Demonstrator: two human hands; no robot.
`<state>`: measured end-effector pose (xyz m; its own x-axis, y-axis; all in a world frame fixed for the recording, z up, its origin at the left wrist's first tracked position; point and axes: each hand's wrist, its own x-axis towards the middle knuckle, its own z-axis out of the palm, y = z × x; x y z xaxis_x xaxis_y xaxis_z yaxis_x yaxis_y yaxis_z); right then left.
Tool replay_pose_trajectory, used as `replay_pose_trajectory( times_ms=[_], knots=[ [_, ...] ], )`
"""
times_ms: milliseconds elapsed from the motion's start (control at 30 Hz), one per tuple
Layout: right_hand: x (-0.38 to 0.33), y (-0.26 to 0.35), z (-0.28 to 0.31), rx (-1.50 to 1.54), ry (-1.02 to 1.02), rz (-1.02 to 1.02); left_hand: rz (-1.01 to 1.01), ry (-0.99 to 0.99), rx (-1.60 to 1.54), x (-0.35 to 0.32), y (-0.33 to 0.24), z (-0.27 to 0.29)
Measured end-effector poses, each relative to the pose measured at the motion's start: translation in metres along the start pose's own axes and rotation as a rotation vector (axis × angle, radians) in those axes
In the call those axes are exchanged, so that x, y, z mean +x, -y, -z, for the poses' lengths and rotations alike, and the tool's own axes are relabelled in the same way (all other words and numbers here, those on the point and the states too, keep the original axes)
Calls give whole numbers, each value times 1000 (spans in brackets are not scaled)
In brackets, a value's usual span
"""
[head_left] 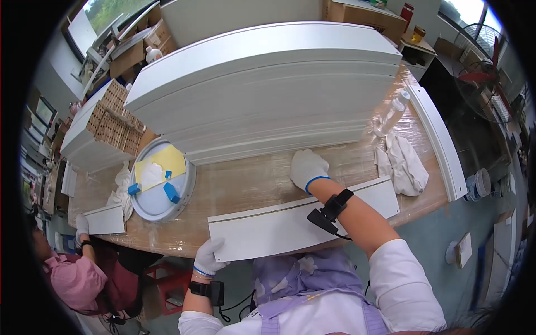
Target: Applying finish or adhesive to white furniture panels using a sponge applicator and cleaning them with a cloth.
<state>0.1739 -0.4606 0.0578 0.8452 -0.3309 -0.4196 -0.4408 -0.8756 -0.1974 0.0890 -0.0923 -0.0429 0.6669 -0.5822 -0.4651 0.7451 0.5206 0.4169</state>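
Observation:
A long white panel (279, 226) with a dark groove along its far edge lies in front of me, its near edge at the table's edge. My left hand (209, 257), in a white knit glove, is closed around the panel's near left corner. Beyond the panel's far edge, my right hand (310, 169), gloved with a blue cuff, is curled over the table top. Its fingertips are turned away from view, so what they hold, if anything, is hidden. The right forearm crosses above the panel.
A tall stack of white panels (268, 100) stands at the back. Left of me is a round lidded bucket (190, 178) bearing yellow sandpaper (176, 158) and blue blocks (171, 193). Rags (406, 167) and a clear bottle (393, 114) lie right. A co-worker (75, 273) handles another panel (106, 220).

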Motion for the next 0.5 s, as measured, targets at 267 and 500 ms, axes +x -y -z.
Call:
replay_pose_trajectory(
  times_ms=[267,500],
  knots=[
    [-1,17,-3,-38,-118,4,-160,81,52,1,11,-8],
    [-1,-5,-14,19,-220,-94,-211,68,21,-6,35,-27]
  ],
)
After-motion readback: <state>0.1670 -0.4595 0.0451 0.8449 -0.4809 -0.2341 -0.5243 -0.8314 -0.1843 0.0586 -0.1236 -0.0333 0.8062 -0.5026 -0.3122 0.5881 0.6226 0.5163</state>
